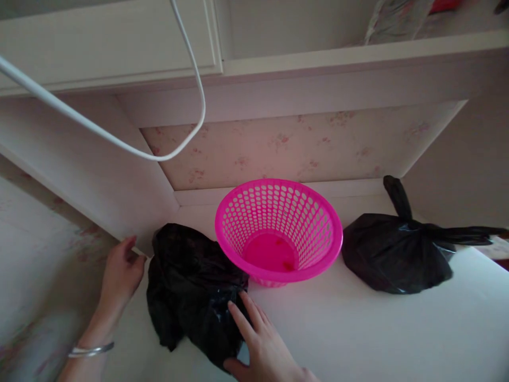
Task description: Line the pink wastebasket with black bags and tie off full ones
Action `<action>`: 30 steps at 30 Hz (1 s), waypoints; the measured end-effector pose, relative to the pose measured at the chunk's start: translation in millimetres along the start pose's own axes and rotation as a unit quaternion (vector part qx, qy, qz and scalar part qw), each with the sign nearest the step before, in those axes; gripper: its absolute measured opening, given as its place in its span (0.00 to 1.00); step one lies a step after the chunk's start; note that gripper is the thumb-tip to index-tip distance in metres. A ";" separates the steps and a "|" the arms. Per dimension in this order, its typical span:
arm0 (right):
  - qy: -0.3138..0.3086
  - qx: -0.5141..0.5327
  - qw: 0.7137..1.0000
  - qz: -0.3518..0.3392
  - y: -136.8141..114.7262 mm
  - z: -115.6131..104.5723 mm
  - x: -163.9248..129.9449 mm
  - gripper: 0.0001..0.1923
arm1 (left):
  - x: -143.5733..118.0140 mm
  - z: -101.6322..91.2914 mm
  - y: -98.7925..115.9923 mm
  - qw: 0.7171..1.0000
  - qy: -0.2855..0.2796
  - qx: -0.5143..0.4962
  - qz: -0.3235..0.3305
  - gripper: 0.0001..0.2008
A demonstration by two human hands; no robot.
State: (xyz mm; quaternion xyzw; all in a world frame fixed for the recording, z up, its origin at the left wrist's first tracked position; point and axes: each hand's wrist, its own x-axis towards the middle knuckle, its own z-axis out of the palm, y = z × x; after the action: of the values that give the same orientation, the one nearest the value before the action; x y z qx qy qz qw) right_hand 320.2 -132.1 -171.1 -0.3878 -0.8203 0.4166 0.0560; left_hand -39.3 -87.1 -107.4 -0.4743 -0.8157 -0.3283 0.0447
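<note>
A pink perforated plastic basket [278, 231] stands empty on a white surface [358, 329]. Left of it lies a crumpled black plastic bag [186, 281]. My right hand [260, 342] rests with fingers spread on the bag's lower right part, close to the basket's base. My left hand [119, 273], with a silver bangle on its wrist, is at the bag's left edge, fingers against the white side panel; whether it touches the bag is unclear. A second black bag [397, 252], tied shut at the top, sits to the right of the basket.
A white cable [119, 140] hangs in a loop across the upper left. A white cabinet and shelf [318, 58] overhang the surface. Floral wallpaper [298, 146] forms the back wall. White side panels close in the recess on both sides.
</note>
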 end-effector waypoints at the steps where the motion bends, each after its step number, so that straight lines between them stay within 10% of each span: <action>1: 0.004 0.015 1.000 0.014 1.3 -1.5 0.5 0.55 | -11.2 -5.2 5.0 1.000 0.009 -0.010 0.019 0.25; 7: 0.001 0.002 1.000 0.002 -4.6 -9.1 15.7 0.59 | -91.1 -19.5 70.8 0.908 -0.113 0.039 0.402 0.25; 10: 0.013 0.006 1.000 -0.027 -9.1 -5.6 26.7 0.60 | -95.4 -1.8 87.5 0.869 -0.105 0.126 0.468 0.16; 20: 0.076 -0.004 0.994 -0.076 -7.9 16.4 47.5 0.44 | 2.0 10.8 108.4 0.967 -0.129 0.008 0.220 0.18; 30: 0.016 0.121 0.981 -0.152 -5.0 38.0 38.3 0.40 | 110.9 63.6 106.0 0.962 -0.064 0.147 0.220 0.24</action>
State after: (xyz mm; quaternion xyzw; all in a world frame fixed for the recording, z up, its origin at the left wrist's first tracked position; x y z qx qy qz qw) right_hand 275.0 -132.0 -200.9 -0.2556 -0.8120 0.4933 0.1787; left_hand 0.5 67.7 -62.1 -0.6500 -0.7318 -0.1557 0.1333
